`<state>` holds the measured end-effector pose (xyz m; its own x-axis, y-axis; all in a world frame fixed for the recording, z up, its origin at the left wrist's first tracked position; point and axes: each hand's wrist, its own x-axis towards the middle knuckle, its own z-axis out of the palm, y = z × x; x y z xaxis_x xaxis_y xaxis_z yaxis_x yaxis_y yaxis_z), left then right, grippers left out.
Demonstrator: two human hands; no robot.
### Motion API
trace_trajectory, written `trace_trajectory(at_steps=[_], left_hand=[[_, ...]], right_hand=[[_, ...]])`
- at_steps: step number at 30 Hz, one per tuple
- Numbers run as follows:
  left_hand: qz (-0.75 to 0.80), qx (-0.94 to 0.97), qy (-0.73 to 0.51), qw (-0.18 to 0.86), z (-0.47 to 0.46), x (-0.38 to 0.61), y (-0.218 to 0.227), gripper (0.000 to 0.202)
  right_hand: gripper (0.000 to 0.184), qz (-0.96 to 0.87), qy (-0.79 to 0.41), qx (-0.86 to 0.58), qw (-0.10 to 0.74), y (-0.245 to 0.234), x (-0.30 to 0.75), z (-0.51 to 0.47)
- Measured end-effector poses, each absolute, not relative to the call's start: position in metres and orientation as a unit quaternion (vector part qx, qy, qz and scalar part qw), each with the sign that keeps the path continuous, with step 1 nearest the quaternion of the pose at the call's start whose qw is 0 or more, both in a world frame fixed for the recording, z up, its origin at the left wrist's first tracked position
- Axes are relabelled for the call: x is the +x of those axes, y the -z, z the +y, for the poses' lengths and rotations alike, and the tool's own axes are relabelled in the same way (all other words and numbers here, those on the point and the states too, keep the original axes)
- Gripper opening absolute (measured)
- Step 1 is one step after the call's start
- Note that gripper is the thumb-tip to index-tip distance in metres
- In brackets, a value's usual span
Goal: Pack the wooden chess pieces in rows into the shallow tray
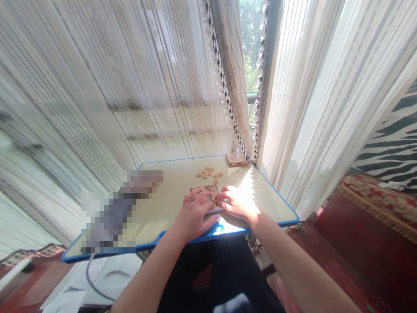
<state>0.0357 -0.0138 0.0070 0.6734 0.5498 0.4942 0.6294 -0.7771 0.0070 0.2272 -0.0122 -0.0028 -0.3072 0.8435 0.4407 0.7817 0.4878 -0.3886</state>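
In front of me, near the table's front edge, lies a shallow tray (215,187) with several round wooden discs in it, marked on top like board-game pieces. My left hand (194,213) rests palm down over the tray's left part, fingers stretched and thumb apart. From the right, my right hand (236,202) reaches in with slightly bent fingers. Its fingertips touch a wooden disc (215,197) at the tray's right side. Both hands hide much of the tray. Behind it, more loose wooden discs (204,176) are scattered on the tabletop.
The pale table (163,208) has a blue rim. A flat box (236,159) stands at its back right corner. A blurred-out object (114,213) covers the left side, with a cable hanging below. Curtains (163,87) close in behind; a red sofa (368,217) is at right.
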Motion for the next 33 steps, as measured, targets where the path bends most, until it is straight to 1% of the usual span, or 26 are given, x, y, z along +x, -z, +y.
trace_trajectory(at_steps=[3, 9, 22, 28, 33], left_hand=[[-0.328, -0.91, 0.239, 0.087, -0.0133, 0.0363, -0.0053, 0.036], [-0.326, -0.911, 0.239, 0.083, -0.0126, 0.0372, -0.0042, 0.034], [-0.326, -0.91, 0.242, 0.079, -0.0126, 0.0394, -0.0057, 0.028], [-0.329, -0.911, 0.238, 0.078, -0.0118, 0.0392, -0.0053, 0.03], [-0.328, -0.909, 0.242, 0.084, -0.0106, 0.039, -0.0049, 0.027]], right_hand=[[0.021, -0.809, -0.057, -0.502, 0.3, 0.0025, 0.2267, -0.0107], [0.02, -0.804, -0.055, -0.504, 0.311, 0.0003, 0.2247, -0.0107], [0.018, -0.792, -0.04, -0.526, 0.307, -0.0015, 0.2241, -0.0107], [0.017, -0.781, -0.036, -0.526, 0.335, 0.0017, 0.2267, -0.0118], [0.016, -0.797, -0.037, -0.514, 0.315, 0.0024, 0.2305, -0.0148]])
